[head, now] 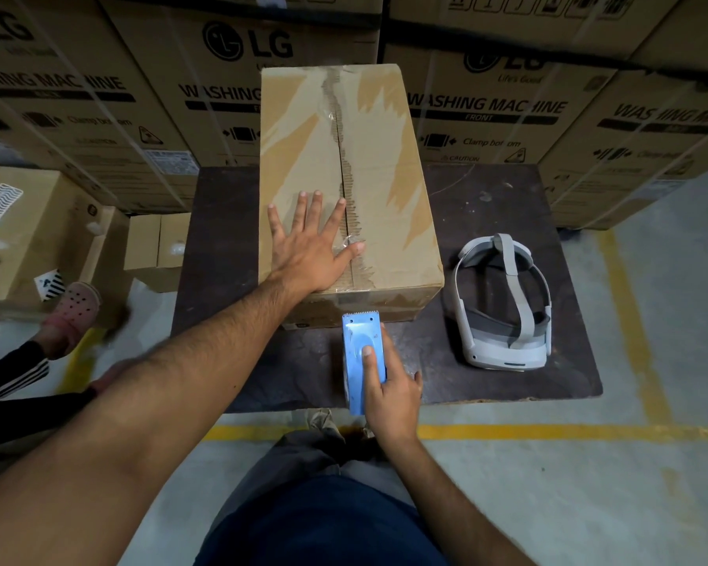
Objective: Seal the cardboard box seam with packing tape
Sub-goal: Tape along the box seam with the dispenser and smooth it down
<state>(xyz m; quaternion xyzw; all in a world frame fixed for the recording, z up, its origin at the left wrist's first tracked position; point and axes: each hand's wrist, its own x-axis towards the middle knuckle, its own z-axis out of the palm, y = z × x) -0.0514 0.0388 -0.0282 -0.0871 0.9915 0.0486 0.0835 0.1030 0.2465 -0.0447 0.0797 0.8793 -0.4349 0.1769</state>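
A tall brown cardboard box [385, 128] stands on a dark board, its top flaps closed along a torn centre seam [344, 173] that runs away from me. My left hand [309, 247] lies flat on the box top, fingers spread, the thumb pressing crinkled clear tape over the seam near the front edge. My right hand [389, 386] grips a blue tape dispenser [358, 349] just below the box's front face, index finger along its top, its serrated blade pointing at the box.
A white headset [503, 304] lies on the dark board [483, 198] to the right of the box. Stacked washing machine cartons [487, 108] wall the back. Open cartons [50, 222] and another person's foot in a pink clog [74, 306] are on the left. Yellow floor lines [548, 433] cross in front.
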